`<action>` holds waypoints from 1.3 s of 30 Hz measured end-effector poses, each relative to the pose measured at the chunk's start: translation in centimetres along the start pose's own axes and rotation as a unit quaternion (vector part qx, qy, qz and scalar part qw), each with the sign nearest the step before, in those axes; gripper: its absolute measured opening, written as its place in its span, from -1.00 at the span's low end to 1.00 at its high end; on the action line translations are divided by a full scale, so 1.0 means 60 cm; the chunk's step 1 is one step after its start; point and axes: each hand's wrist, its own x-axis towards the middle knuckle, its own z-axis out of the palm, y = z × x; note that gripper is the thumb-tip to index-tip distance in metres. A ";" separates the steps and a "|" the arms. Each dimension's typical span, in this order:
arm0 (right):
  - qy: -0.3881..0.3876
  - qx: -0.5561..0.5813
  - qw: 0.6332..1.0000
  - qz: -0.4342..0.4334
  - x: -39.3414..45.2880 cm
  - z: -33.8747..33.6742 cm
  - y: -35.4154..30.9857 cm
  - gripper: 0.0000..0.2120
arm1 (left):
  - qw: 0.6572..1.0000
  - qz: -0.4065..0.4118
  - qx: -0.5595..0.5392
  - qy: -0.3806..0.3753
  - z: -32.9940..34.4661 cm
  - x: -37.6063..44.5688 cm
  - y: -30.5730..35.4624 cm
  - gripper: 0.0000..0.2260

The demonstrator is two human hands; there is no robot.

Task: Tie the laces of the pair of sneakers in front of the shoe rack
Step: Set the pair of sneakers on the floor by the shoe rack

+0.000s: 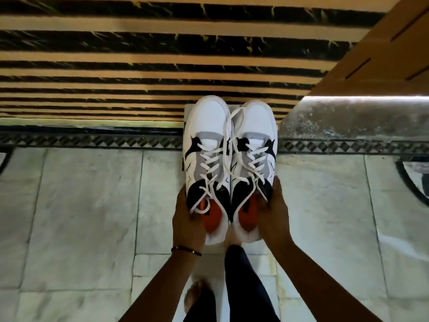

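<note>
Two white, grey and black sneakers with orange insoles sit side by side on a white box (186, 112), toes pointing away from me. The left sneaker (206, 140) has its heel side gripped by my left hand (188, 219). The right sneaker (253, 140) is gripped at the heel side by my right hand (274, 214). Their white laces (228, 135) are untied and hang loose, with the ends trailing across the gap between the shoes towards the toes.
A striped tan and black slatted surface (139, 73) fills the far side. A brown wooden cabinet (383, 47) stands at upper right over a grey ledge (352, 117). Marble floor tiles (81, 205) lie below. My bare foot (199, 296) and dark-trousered leg (241, 275) are under the shoes.
</note>
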 end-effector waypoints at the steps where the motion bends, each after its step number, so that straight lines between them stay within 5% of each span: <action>1: 0.010 0.001 1.000 -0.016 -0.028 -0.003 0.009 -0.58 | 1.000 0.001 -0.001 0.006 -0.010 -0.017 -0.008 -0.63; 8: 0.011 -0.017 1.000 0.016 -0.198 -0.007 0.116 -0.55 | 0.995 0.026 0.060 -0.069 -0.073 -0.166 -0.120 -0.51; 15: -0.038 0.002 0.998 0.041 -0.241 0.012 0.262 -0.54 | 0.998 -0.037 -0.004 -0.051 -0.046 -0.234 -0.274 -0.57; 27: -0.076 -0.004 0.992 0.102 -0.079 0.166 0.552 -0.64 | 0.962 0.103 0.176 -0.184 0.056 -0.068 -0.579 -0.48; 33: -0.071 -0.053 0.995 0.047 0.023 0.239 0.620 -0.79 | 0.954 0.131 0.205 -0.176 0.105 0.023 -0.680 -0.51; 39: -0.107 -0.077 0.991 -0.019 0.063 0.249 0.639 -0.73 | 0.918 0.218 0.271 -0.190 0.105 0.077 -0.700 -0.46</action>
